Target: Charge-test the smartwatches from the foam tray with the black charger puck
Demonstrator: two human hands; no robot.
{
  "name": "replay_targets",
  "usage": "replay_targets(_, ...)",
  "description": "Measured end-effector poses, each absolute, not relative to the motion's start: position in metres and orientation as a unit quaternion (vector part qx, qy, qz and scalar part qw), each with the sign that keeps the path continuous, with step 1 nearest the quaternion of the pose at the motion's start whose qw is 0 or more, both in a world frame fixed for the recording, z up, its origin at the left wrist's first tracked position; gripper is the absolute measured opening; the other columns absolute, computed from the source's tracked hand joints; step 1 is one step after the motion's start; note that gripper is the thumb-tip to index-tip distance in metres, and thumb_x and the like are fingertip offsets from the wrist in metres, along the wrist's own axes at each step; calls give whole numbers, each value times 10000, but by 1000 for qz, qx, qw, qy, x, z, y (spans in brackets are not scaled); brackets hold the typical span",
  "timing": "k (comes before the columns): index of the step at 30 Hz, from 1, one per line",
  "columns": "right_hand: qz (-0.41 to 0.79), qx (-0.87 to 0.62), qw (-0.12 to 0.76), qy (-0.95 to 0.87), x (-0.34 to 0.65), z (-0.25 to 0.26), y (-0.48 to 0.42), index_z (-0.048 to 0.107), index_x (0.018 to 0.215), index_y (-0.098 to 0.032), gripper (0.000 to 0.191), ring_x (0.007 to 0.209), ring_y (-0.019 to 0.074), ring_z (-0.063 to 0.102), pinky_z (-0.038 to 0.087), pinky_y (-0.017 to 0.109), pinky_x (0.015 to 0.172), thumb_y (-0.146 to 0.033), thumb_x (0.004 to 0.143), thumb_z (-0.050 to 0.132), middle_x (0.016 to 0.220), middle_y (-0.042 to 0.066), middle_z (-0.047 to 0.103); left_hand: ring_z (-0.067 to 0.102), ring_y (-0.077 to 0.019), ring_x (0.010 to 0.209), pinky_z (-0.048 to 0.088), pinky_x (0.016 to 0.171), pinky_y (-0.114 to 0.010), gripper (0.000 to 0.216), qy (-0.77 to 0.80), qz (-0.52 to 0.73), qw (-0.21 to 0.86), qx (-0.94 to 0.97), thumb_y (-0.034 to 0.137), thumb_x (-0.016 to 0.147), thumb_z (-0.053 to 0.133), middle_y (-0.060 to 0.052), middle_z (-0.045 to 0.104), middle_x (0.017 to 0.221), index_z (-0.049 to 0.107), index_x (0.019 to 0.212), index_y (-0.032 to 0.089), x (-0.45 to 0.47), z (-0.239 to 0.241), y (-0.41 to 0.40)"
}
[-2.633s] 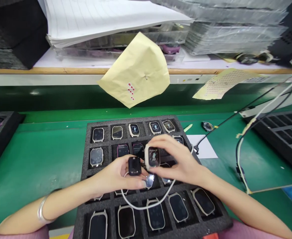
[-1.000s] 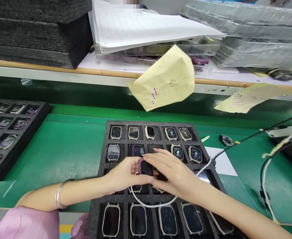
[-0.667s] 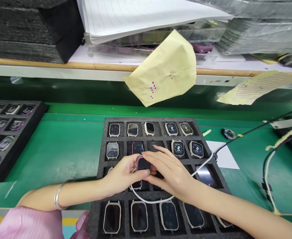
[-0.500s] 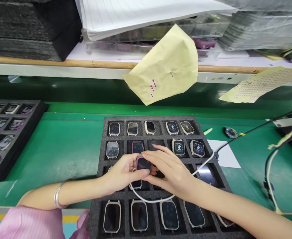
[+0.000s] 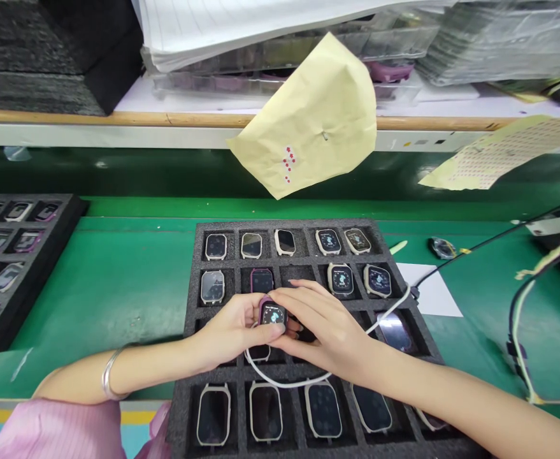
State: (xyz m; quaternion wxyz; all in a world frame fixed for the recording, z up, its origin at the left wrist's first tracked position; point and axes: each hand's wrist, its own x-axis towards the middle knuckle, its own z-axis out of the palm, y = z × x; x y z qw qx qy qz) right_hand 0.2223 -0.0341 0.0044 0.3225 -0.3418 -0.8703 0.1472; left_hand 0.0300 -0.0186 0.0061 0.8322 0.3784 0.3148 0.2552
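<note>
A purple-framed smartwatch (image 5: 272, 312) is held over the black foam tray, its screen lit with a dial. My left hand (image 5: 229, 331) pinches it from the left, thumb across the lower edge. On the other side, my right hand (image 5: 325, 325) closes in with its fingertips at the watch's upper right edge and its thumb below. A white cable (image 5: 292, 385) loops under both hands and runs up to the right; its end near the watch is hidden by my left hand. The foam tray (image 5: 179, 408) holds several watches in separate compartments, some with lit screens.
Another foam tray (image 5: 64, 236) of watches lies at the left. A white paper (image 5: 435, 299), a small dark watch-like piece (image 5: 442, 248) and a black cable (image 5: 480, 245) are on the right. Above hangs a yellow paper (image 5: 318, 121) from the shelf edge (image 5: 174, 120).
The held watch's screen was dark and now shows a lit dial. Both hands keep nearly the same grip; the view has shifted slightly.
</note>
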Motion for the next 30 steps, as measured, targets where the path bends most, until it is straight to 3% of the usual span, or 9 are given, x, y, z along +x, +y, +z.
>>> replay_targets(16,144,-354,333,-862,218,6,-40,561,1195,-152,367,909,239,709,519,484,914,-311,886,680,1011,114,735,635,-143,774,482,714,-235,203,333,244,808,421,252,761,771,-27,710,839,674,899,140,30,5,-19)
replay_targets(21,159,-345,317,-869,225,19,-32,583,1161,-160,340,932,238,689,473,487,978,-282,857,674,1034,101,723,633,-173,939,473,870,-291,346,300,240,814,436,263,744,791,-48,693,987,629,1032,158,28,3,-21)
replay_targets(24,179,-391,331,-840,241,25,-18,600,1119,-176,351,988,249,653,492,440,937,-314,819,720,1043,89,703,630,-196,1000,456,947,-353,471,275,220,840,414,253,700,828,-75,685,1055,597,1101,164,20,5,-26)
replay_targets(30,98,-446,180,-871,258,20,-2,669,1065,-132,270,1098,339,569,459,504,906,-242,820,697,1205,178,611,660,-186,952,491,886,-348,430,310,208,851,370,171,754,779,-102,691,1086,600,1145,171,-10,9,-40)
